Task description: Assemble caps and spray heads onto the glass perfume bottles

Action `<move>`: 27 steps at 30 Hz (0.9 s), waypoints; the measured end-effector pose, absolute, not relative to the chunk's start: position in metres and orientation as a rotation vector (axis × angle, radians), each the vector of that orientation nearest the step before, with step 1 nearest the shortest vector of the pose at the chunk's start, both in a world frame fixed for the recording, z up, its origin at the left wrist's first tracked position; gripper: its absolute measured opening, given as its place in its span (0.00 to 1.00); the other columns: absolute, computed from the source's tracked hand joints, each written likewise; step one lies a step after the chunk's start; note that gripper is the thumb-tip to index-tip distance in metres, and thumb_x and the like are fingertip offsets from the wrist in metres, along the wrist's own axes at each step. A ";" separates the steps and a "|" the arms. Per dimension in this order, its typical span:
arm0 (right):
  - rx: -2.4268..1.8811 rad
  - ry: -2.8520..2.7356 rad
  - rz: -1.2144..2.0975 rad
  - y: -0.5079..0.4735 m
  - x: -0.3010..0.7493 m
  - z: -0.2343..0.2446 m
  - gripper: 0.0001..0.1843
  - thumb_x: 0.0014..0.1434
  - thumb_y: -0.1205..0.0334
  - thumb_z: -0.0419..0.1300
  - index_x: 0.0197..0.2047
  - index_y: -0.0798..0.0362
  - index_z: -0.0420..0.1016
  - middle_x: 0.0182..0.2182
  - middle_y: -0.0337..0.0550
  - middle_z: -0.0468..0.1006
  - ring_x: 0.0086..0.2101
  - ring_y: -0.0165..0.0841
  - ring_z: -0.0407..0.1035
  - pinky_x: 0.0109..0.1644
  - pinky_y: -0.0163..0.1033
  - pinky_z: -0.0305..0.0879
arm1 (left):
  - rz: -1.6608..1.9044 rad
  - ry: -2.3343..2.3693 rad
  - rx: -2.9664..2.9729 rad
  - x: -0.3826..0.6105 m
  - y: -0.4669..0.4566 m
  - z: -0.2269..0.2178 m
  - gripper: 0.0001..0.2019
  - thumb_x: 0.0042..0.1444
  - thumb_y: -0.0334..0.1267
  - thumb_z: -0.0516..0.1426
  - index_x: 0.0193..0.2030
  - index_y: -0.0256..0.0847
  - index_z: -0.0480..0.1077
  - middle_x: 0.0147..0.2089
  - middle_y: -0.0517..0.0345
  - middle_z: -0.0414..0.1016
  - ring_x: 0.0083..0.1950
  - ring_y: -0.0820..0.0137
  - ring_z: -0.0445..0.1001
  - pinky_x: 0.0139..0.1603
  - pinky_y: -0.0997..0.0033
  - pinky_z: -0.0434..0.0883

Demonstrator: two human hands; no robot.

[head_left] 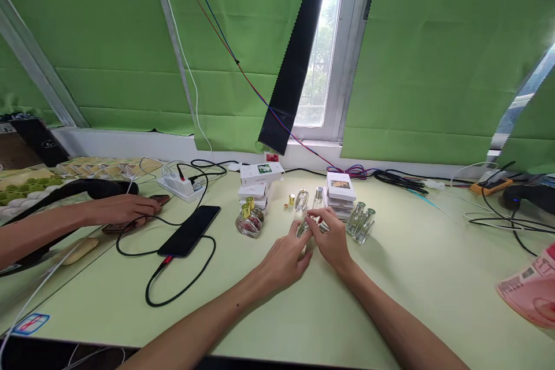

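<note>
At frame centre, the left hand point(284, 257) and right hand point(333, 241) meet fingertip to fingertip, both pinched on a small bottle point(303, 227) between them, low over the tabletop point(390, 295), its axis mostly hidden.

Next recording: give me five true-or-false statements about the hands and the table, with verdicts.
1. The left hand and right hand both hold a small clear bottle. True.
2. The black phone lies unplugged. False: a cable is plugged into its near end.
3. Two clear bottles stand just right of the right hand. True.
4. The co-worker's hand is lifted off the table. False: it rests low, over a dark object.
5. The blinds are blue. False: they are green.
</note>
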State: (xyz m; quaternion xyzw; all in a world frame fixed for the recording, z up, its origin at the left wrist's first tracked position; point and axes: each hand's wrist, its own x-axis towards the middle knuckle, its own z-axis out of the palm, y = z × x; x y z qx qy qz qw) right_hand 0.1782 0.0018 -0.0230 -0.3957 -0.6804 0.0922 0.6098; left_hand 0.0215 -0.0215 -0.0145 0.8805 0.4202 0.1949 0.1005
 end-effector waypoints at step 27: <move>-0.894 -1.643 0.163 0.002 0.181 -0.021 0.08 0.64 0.67 0.60 0.44 0.48 0.79 0.39 0.43 0.82 0.41 0.40 0.71 0.46 0.46 0.69 | 0.480 1.288 2.649 0.022 -0.023 -0.012 0.17 0.64 0.36 0.53 0.60 0.47 0.61 0.64 0.47 0.60 0.32 0.66 0.79 0.34 0.66 0.72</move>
